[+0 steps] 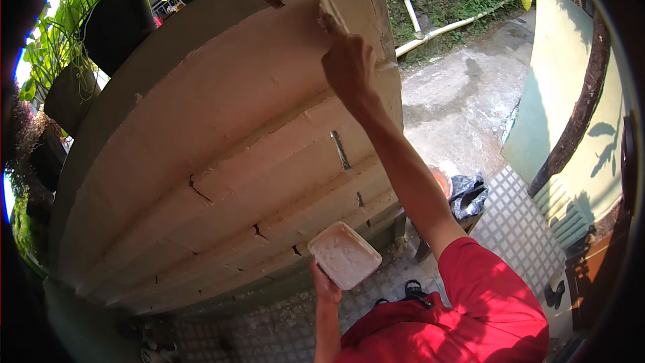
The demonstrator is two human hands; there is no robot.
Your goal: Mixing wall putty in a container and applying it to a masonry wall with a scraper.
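My right hand (349, 64), arm stretched far forward, grips a pale flat paintbrush (332, 12). The brush touches the upper right part of a pinkish-cream wall (222, 94) with ledges, narrow slots and cracks; my fingers hide most of its handle. Lower down, close to my body, my left hand (326, 287) is closed around the side of a small rectangular tub (363, 242). Whitish-pink paint coats the inside of the tub, which is tilted towards me.
Potted plants (117, 27) line the wall's top at left. A black plastic bag (468, 195) and a reddish container (440, 180) sit on a stand beside my right arm. White pipes (443, 31) run behind the concrete path (457, 97). Checkered tiles (521, 218) cover the floor at right.
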